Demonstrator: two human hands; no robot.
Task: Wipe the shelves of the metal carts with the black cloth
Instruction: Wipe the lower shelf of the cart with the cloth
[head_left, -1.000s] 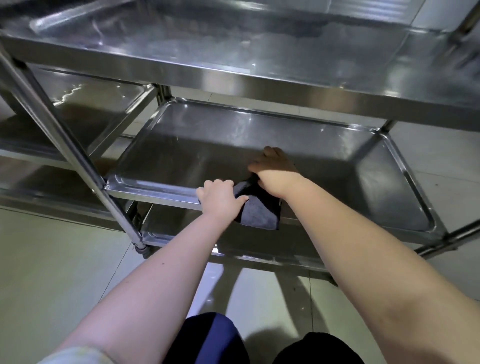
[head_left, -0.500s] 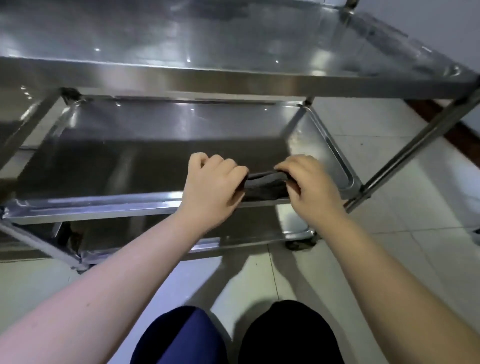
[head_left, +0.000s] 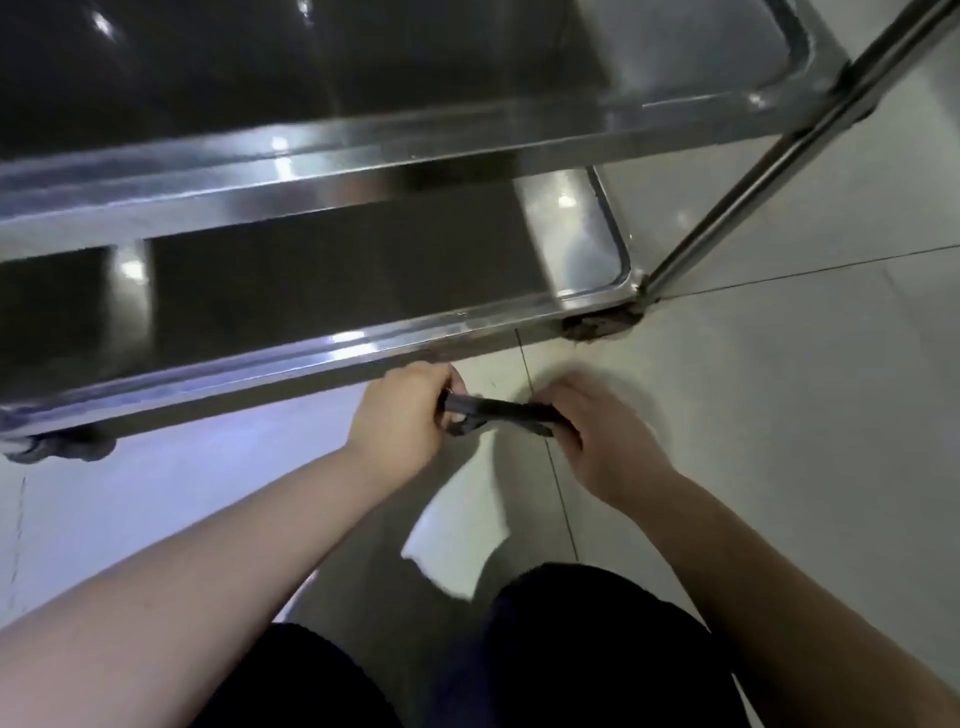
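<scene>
The black cloth (head_left: 498, 413) is stretched into a narrow band between my two hands, just in front of the cart and above the floor. My left hand (head_left: 402, 415) grips its left end with curled fingers. My right hand (head_left: 602, 431) grips its right end. Both hands are below and in front of the front rim of the cart's bottom shelf (head_left: 291, 358). The middle shelf (head_left: 363, 176) of the metal cart fills the top of the view.
The cart's upright post (head_left: 769, 171) slants at the right down to a corner with a dark caster (head_left: 597, 327). Another caster (head_left: 62, 447) shows at the left. Pale tiled floor (head_left: 779, 389) lies to the right. My knees in dark trousers (head_left: 571, 649) are at the bottom.
Both hands with the cloth came off the middle shelf and dropped down to in front of the bottom shelf's rim. The view tilted down and nearer the floor.
</scene>
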